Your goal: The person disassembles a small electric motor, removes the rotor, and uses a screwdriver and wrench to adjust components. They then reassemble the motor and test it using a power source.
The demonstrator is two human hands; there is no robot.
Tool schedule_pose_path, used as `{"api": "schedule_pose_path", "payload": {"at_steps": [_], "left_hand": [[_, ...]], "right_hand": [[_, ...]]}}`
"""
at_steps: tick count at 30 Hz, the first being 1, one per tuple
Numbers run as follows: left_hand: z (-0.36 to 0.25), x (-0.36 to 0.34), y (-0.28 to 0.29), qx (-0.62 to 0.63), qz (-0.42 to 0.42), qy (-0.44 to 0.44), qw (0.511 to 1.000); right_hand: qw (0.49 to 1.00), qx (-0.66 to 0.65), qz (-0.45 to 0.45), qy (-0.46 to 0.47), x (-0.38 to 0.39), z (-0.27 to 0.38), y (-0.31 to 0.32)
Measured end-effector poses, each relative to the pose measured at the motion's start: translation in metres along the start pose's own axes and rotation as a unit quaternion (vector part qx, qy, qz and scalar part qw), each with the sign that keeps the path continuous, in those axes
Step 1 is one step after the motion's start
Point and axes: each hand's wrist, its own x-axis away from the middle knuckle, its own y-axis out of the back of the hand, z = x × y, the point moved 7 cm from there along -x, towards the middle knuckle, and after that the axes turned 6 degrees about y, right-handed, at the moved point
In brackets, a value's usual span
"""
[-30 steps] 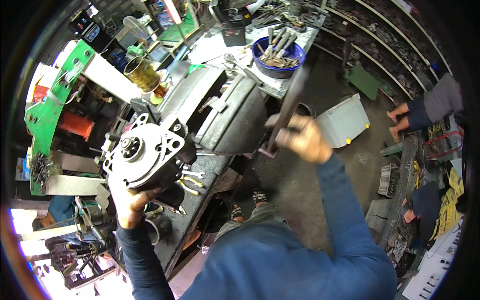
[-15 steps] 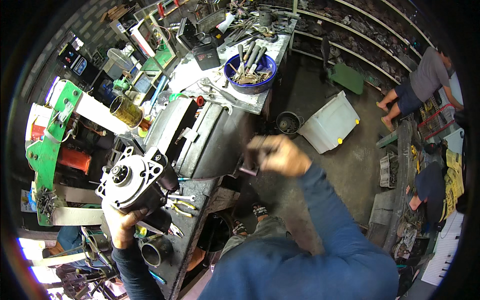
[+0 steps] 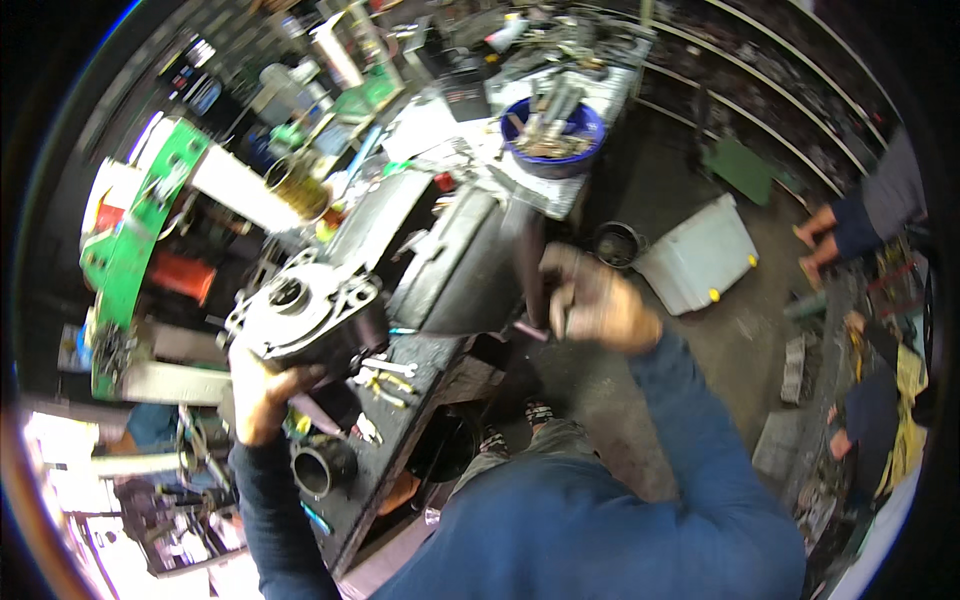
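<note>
My left hand (image 3: 262,395) grips a starter motor (image 3: 300,325) with a silver end housing and dark body, held over the left edge of the dark workbench (image 3: 405,432). My right hand (image 3: 600,305) is closed on a long dark metal bar (image 3: 528,270), blurred, held roughly upright to the motor's right. Behind both hands lie dark curved metal cases (image 3: 450,260). Wrenches and pliers (image 3: 385,385) lie under the motor, beside a hollow metal cylinder (image 3: 318,470).
A blue basin of tools (image 3: 555,150) sits on the rear bench. A pale bin (image 3: 700,255) and black pot (image 3: 615,245) are on the floor. A green frame (image 3: 130,250) stands left. Other people (image 3: 880,190) are at the right, near shelving (image 3: 760,70).
The whole view has shifted and blurred over the last second. The bar in my right hand has moved about, tilted, then more upright. The motor stays in my left hand.
</note>
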Motion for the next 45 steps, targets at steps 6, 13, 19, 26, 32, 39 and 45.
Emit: {"api": "schedule_pose_path", "payload": {"at_steps": [6, 13, 19, 26, 32, 39, 45], "left_hand": [[-0.006, -0.004, 0.0, -0.042, 0.014, -0.037, 0.998], [-0.005, -0.008, -0.005, -0.045, -0.001, -0.011, 0.999], [-0.007, -0.01, -0.01, -0.084, -0.003, -0.016, 0.996], [-0.011, -0.013, -0.019, -0.085, 0.008, -0.023, 0.996], [-0.013, -0.025, -0.027, -0.113, 0.01, -0.036, 0.993], [-0.001, -0.026, -0.021, -0.107, -0.001, -0.029, 0.994], [-0.001, -0.026, -0.022, -0.126, 0.001, -0.034, 0.991]], "right_hand": [[0.913, 0.222, 0.188, -0.286, 0.048, -0.182, -0.095], [0.951, -0.044, -0.248, 0.178, -0.013, 0.019, 0.107], [0.904, 0.387, 0.157, 0.089, 0.002, -0.049, -0.135], [0.837, 0.411, -0.267, -0.242, 0.037, -0.151, 0.094], [0.755, 0.603, -0.253, -0.037, -0.001, -0.071, 0.162], [0.666, 0.403, -0.627, -0.007, 0.061, -0.105, 0.124], [0.83, 0.439, -0.071, -0.337, 0.041, -0.182, 0.086]]}}
